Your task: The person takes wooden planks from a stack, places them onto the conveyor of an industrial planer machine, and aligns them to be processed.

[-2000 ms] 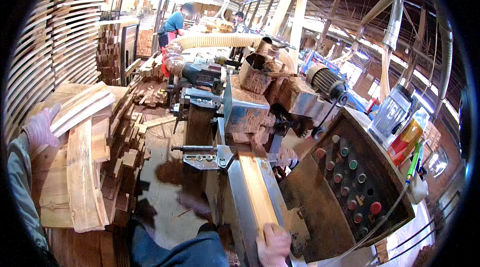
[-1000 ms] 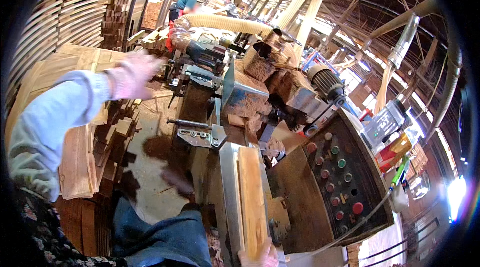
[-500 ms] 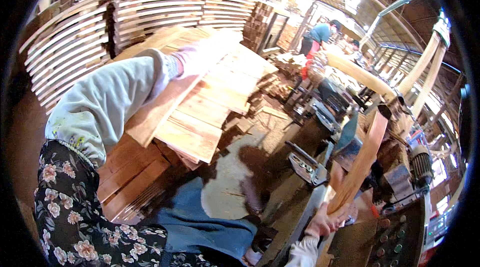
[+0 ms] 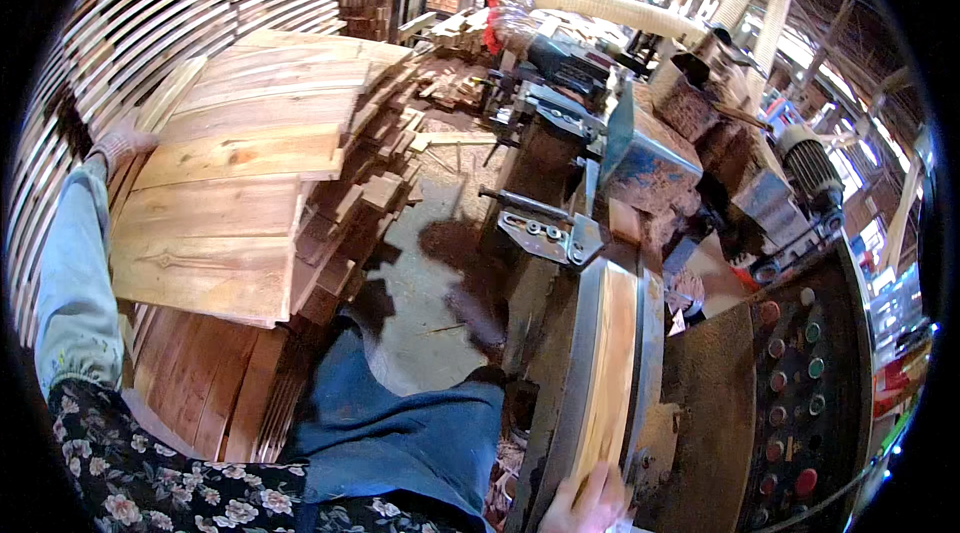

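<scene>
At far left, the left grip [image 4: 122, 145] contacts a narrow board [image 4: 172, 95] along the left edge of the board stack [image 4: 235, 198]; whether it is clenched cannot be determined. Right of the floor [image 4: 415, 308], a wooden strip [image 4: 612, 363] lies lengthwise on the machine's metal surface [image 4: 577, 363]. The right grip [image 4: 590, 501] clasps its near end, left of the button panel [image 4: 795, 413].

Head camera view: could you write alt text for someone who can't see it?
A person's right hand holds the near end of a wooden strip on the metal bed of a sawdust-covered machine. Their left hand touches a narrow board at the left edge of a plank stack.
</scene>
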Motion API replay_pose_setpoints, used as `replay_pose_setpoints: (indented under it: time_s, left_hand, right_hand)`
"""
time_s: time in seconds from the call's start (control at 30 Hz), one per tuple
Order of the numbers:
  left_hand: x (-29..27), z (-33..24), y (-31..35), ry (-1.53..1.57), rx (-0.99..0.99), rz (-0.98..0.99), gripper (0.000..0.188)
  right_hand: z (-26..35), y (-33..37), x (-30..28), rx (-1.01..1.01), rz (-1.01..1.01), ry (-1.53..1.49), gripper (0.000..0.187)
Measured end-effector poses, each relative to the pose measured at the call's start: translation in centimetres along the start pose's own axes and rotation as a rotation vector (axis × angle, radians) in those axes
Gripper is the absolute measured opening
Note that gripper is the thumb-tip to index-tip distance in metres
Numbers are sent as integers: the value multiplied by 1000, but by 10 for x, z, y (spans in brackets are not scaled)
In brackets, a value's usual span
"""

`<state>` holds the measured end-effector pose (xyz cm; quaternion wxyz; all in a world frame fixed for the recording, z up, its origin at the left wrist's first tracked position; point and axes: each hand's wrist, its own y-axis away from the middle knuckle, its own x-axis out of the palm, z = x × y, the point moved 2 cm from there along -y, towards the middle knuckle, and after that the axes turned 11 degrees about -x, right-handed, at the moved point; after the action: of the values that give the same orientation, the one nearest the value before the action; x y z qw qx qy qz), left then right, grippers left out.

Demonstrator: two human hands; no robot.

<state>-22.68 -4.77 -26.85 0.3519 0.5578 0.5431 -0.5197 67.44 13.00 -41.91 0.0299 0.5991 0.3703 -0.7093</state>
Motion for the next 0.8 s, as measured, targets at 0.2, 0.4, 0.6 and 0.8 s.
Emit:
replay_pose_setpoints:
  time_s: [0.2,0.4,0.6,0.8]
  left_hand:
    - [-58,-65,91,616,205,476,63]
    - [-100,-193,253,1391,438,780,32]
    - [-56,-361,382,1659,706,770,33]
    - [47,-430,508,1574,749,1011,77]
  right_hand:
    - [-51,-116,109,-18,-125,-45,51]
    - [-65,-204,156,5,-62,-184,45]
    - [112,-204,12,-34,100,-1852,92]
    - [66,-106,-46,443,205,-1360,105]
